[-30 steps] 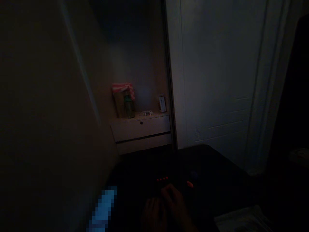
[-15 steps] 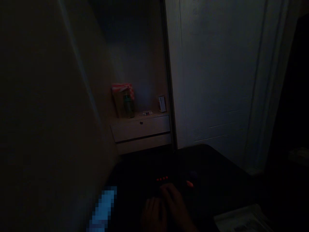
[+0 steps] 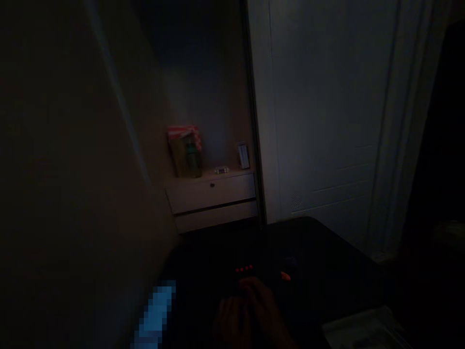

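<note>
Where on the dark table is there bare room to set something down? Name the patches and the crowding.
Dim light allowing, two patches look bare: the dark table between the red dots and the drawers, and between the orange piece and the pale flat item. Crowded: the left hand and right hand close together, red dots just beyond.

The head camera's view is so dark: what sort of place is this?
Probably a dim room in a home, though the darkness leaves that uncertain. Drawers, a greenish bottle standing above them and a pale, door-like panel suggest it.
</note>
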The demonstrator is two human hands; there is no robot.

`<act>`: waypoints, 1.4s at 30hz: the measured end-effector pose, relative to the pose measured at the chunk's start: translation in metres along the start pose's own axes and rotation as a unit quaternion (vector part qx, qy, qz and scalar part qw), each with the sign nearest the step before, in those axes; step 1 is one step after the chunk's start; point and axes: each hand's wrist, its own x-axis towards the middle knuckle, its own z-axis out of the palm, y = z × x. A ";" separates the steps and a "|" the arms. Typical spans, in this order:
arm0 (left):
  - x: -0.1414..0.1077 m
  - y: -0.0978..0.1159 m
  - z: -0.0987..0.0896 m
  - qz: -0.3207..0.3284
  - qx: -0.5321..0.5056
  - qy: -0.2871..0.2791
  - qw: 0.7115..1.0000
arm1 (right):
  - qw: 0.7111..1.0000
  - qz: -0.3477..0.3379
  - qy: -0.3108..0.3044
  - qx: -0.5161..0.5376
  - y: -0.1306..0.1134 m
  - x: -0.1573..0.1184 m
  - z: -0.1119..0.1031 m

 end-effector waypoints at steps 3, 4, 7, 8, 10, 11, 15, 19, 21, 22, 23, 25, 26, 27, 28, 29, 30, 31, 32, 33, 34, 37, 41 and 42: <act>-0.001 -0.001 0.000 -0.011 -0.014 -0.018 1.000 | 1.000 0.001 -0.001 0.002 0.000 0.000 0.000; -0.002 -0.002 0.001 -0.018 -0.018 -0.013 1.000 | 1.000 0.003 0.001 0.001 0.000 0.000 0.001; -0.007 -0.004 0.004 -0.068 -0.038 -0.055 0.995 | 1.000 0.011 -0.003 0.000 -0.004 0.000 0.001; -0.008 -0.003 0.005 -0.094 -0.041 -0.063 0.993 | 1.000 0.013 -0.009 0.002 -0.005 0.001 0.002; -0.011 -0.002 0.007 -0.154 -0.060 -0.071 0.984 | 1.000 0.011 -0.021 0.004 -0.007 0.001 0.002; -0.013 -0.001 0.009 -0.183 -0.073 -0.076 0.977 | 1.000 0.011 -0.024 0.005 -0.007 0.001 0.002; -0.017 0.003 0.012 -0.242 -0.112 -0.090 0.959 | 0.999 0.009 -0.038 0.009 -0.006 0.001 0.003; -0.019 -0.002 0.013 -0.231 -0.116 -0.098 0.961 | 0.999 0.002 -0.048 0.013 -0.004 0.002 0.004; -0.019 -0.007 0.012 -0.217 -0.116 -0.100 0.964 | 0.999 0.006 -0.048 0.013 -0.004 0.002 0.006; -0.019 -0.010 0.012 -0.210 -0.116 -0.103 0.965 | 0.999 0.009 -0.047 0.010 -0.004 0.001 0.006; -0.020 -0.012 0.012 -0.202 -0.117 -0.113 0.966 | 0.999 0.010 -0.047 0.006 -0.004 0.001 0.007; -0.022 -0.016 0.013 -0.189 -0.118 -0.139 0.965 | 0.999 0.011 -0.049 0.000 -0.005 0.001 0.007; -0.023 -0.018 0.014 -0.202 -0.104 -0.132 0.965 | 0.999 0.010 -0.052 -0.002 -0.005 0.000 0.007; -0.024 -0.019 0.015 -0.203 -0.099 -0.129 0.966 | 0.998 0.009 -0.054 -0.005 -0.005 0.000 0.007; -0.026 -0.019 0.017 -0.199 -0.095 -0.131 0.966 | 0.998 0.009 -0.054 -0.008 -0.005 0.000 0.007; -0.027 -0.019 0.018 -0.203 -0.086 -0.133 0.966 | 0.998 0.009 -0.054 -0.013 -0.005 0.000 0.007; -0.028 -0.019 0.018 -0.205 -0.082 -0.133 0.966 | 0.998 0.007 -0.054 -0.019 -0.005 -0.001 0.007; -0.029 -0.017 0.018 -0.208 -0.079 -0.131 0.966 | 0.998 0.006 -0.056 -0.024 -0.005 -0.001 0.007; -0.029 -0.015 0.018 -0.213 -0.076 -0.124 0.966 | 0.998 0.004 -0.057 -0.027 -0.005 -0.001 0.007; -0.028 -0.013 0.017 -0.217 -0.077 -0.115 0.966 | 0.998 0.003 -0.058 -0.027 -0.005 -0.001 0.007; -0.027 -0.010 0.016 -0.220 -0.079 -0.106 0.967 | 0.998 0.002 -0.057 -0.025 -0.006 -0.002 0.007; -0.022 -0.003 0.011 -0.233 -0.081 -0.091 0.965 | 0.998 -0.003 -0.049 -0.028 -0.006 -0.002 0.007; -0.016 -0.002 0.008 -0.228 -0.068 -0.086 0.968 | 0.999 -0.002 -0.015 -0.041 -0.003 -0.002 0.006; -0.016 -0.003 0.008 -0.219 -0.065 -0.085 0.970 | 0.999 -0.002 -0.004 -0.041 -0.003 -0.002 0.005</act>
